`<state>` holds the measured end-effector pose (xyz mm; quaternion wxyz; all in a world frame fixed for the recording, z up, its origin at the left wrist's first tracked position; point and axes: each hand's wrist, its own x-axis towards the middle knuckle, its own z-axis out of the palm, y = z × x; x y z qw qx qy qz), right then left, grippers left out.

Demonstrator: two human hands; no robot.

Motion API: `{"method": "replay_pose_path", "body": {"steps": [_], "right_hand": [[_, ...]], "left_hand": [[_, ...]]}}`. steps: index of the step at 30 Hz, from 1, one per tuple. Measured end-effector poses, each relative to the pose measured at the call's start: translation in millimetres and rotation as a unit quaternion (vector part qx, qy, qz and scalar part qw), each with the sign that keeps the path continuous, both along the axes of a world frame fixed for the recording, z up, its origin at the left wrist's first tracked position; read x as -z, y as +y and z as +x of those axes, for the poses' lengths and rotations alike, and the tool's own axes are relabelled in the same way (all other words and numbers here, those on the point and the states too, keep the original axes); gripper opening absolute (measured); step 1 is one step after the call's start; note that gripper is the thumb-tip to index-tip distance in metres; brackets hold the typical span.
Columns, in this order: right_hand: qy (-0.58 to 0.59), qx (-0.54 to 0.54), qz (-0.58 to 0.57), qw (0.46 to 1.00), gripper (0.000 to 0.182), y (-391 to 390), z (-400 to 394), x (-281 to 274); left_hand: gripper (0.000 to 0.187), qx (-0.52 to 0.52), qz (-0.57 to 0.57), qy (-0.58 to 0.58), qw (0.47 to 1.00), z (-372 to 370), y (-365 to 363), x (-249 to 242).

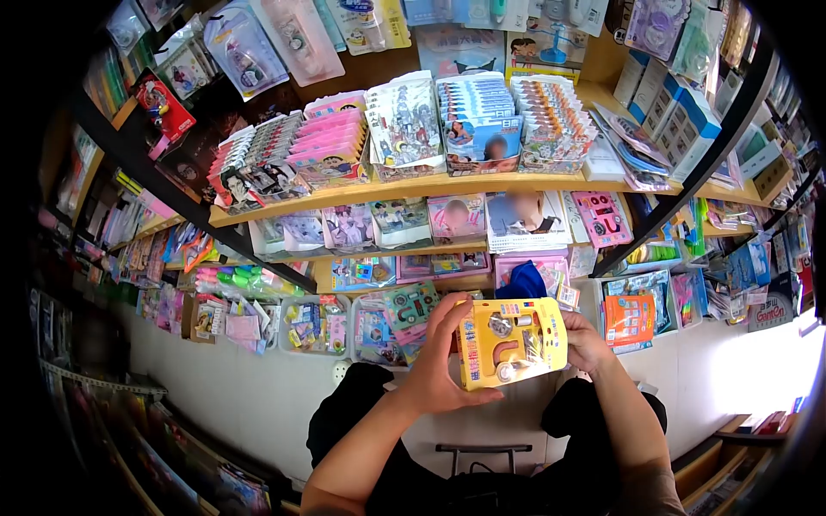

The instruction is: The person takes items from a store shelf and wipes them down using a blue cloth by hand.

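Note:
A yellow toy package (pixel 544 316) with a clear front is held up over my lap, tilted slightly. Small silver, brown and round pieces show through its window, and coloured lettering runs along its left side. My left hand (pixel 432 365) grips its left end, thumb below and fingers at the top corner. At the right end, my right hand (pixel 587 346) holds the edge, its fingertips partly hidden behind the package. Just behind it lies a dark blue object (pixel 525 280) whose kind I cannot make out.
A wooden shelf (pixel 482 184) ahead carries several rows of packets. Below stand clear plastic bins (pixel 297 347) of small packaged goods, with an orange packet (pixel 630 320) at the right. Blister packs (pixel 297 39) hang above. A dark stool frame (pixel 483 448) shows between my legs.

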<state>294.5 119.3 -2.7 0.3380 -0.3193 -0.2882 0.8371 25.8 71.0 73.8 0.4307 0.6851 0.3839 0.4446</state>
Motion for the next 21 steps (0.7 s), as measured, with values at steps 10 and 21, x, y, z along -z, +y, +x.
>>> {"method": "replay_pose_path", "body": {"steps": [10, 21], "right_hand": [[-0.139, -0.088, 0.114, 0.98, 0.043, -6, -17, -38], [-0.009, -0.067, 0.023, 0.997, 0.043, -14, -5, -39]], "left_hand": [[0.078, -0.032, -0.109, -0.201, 0.973, -1, 4, 25], [0.043, -0.159, -0.264, -0.269, 0.912, -3, 19, 36]]}}
